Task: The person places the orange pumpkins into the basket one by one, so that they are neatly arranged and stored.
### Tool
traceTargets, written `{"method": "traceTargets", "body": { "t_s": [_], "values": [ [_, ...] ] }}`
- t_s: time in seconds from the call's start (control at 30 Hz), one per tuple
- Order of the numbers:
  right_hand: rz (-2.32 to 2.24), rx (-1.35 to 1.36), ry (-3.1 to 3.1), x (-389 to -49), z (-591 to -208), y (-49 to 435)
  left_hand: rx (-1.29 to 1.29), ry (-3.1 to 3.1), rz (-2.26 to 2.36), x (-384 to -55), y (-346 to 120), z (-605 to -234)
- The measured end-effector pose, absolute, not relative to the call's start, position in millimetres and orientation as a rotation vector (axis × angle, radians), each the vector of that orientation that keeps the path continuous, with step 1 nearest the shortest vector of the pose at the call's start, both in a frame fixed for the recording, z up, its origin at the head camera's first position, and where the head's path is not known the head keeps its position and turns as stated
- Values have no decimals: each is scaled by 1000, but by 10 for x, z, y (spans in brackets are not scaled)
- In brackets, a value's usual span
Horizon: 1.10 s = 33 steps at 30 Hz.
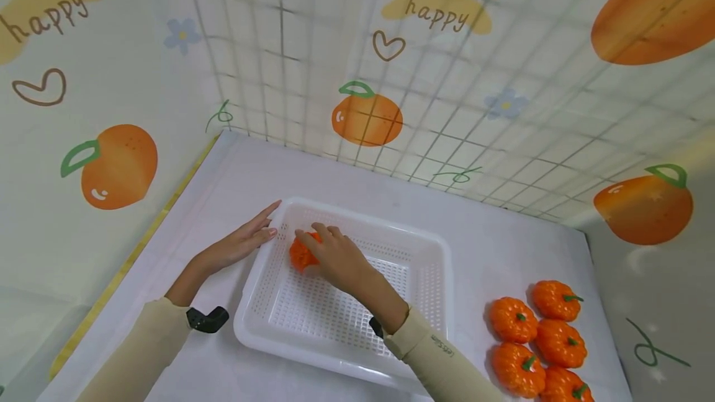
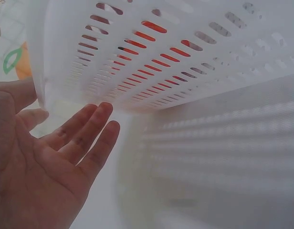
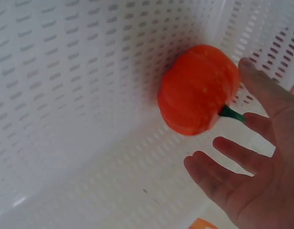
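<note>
A small orange pumpkin [image 3: 199,90] with a green stem sits inside a white perforated plastic basket [image 1: 346,368], at its far left corner. My right hand [image 1: 341,262] reaches over it with the fingers spread. In the right wrist view the thumb tip is at the pumpkin's side, while the other fingers stand apart from it, loosely bent. My left hand [image 1: 240,244] lies along the basket's left side, fingers extended and fingertips at the rim. The left wrist view shows that palm [image 2: 47,176] under the rim, with orange visible through the basket's slots.
Several more orange pumpkins [image 1: 514,320] are grouped on the white tabletop [image 1: 475,265] to the right of the basket. A wire grid [image 1: 436,110] behind a printed sheet rises at the back. Yellow tape [image 1: 134,253] runs along the table's left edge.
</note>
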State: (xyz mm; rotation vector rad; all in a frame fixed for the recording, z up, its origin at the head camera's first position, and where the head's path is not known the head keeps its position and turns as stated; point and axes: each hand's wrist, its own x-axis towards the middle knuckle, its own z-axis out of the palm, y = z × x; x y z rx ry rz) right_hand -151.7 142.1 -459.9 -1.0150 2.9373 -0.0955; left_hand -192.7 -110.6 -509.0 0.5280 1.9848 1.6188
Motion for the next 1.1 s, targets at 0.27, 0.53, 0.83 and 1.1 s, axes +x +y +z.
{"method": "traceTargets", "body": {
  "t_s": [0.27, 0.53, 0.83, 1.1],
  "values": [
    [-242, -933, 2990, -1497, -4259, 1708, 533, 1966, 1629, -1934, -1106, -5112],
    [-285, -776, 3116, -1421, -3926, 2219, 536, 1966, 1635, -1924, -1095, -5114],
    [-315, -419, 3230, -1240, -3772, 2959, 513, 1975, 1626, -1907, -1099, -5102],
    [-320, 22, 3253, -1045, -3740, 3678, 538, 1959, 1639, -1923, -1099, -5135]
  ]
}}
